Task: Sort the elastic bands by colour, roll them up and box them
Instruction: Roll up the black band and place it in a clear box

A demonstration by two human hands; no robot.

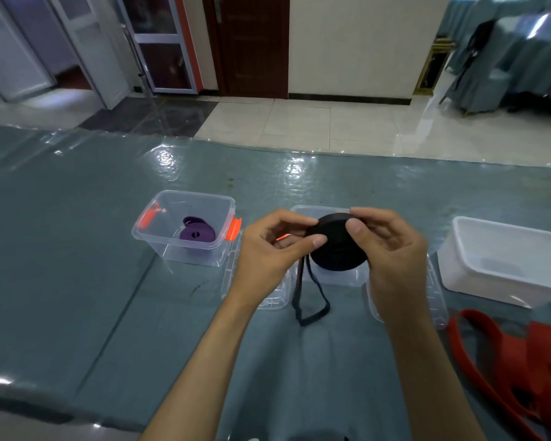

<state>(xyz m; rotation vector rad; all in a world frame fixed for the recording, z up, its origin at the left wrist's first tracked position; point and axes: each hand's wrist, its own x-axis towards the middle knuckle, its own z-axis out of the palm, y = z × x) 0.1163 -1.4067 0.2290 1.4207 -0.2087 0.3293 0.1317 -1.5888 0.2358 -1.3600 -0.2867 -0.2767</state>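
The table (77,249), covered in a glossy blue-green sheet, fills the lower two thirds of the frame and carries three containers in a row across the middle. The white tub (503,262) at the right edge looks empty, so that colour seems not yet boxed. The clear box with orange latches (185,229) at left of centre already holds a rolled purple band (198,233), so one colour looks done. A second clear box (334,275) sits at centre behind the hands, its contents hidden; two lids (433,294) lie flat beside it. In the lower right corner the red bands (503,354) lie loose and unrolled, clearly work left. At centre, held above the middle box, is the black band (339,246), mostly wound into a tight disc with a short loop of tail hanging to the table. The left hand (268,249) pinches the roll's near edge; the right hand (392,246) grips its far side with thumb on top.
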